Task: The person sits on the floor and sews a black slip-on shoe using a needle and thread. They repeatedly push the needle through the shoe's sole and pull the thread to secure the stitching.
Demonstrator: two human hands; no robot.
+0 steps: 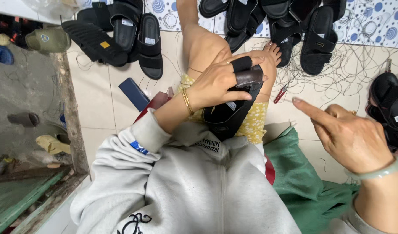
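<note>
My left hand (222,80) grips a black sandal (228,115) that rests on my knee over a yellow patterned cloth (256,121). Two of its fingers wear dark finger guards, and a gold bracelet sits on the wrist. My right hand (344,132) hovers to the right of the sandal, apart from it, index finger stretched toward it and the other fingers curled; it holds nothing that I can see. A pale green bangle circles that wrist. My grey sweatshirt fills the lower middle of the view.
Several black sandals (125,32) lie on the tiled floor at upper left, more (294,26) at the top right and some (391,108) at the right edge. Loose dark thread (354,73) tangles on the floor. Small red-handled pliers (280,94) lie near my foot. A green cloth (302,173) lies at my right.
</note>
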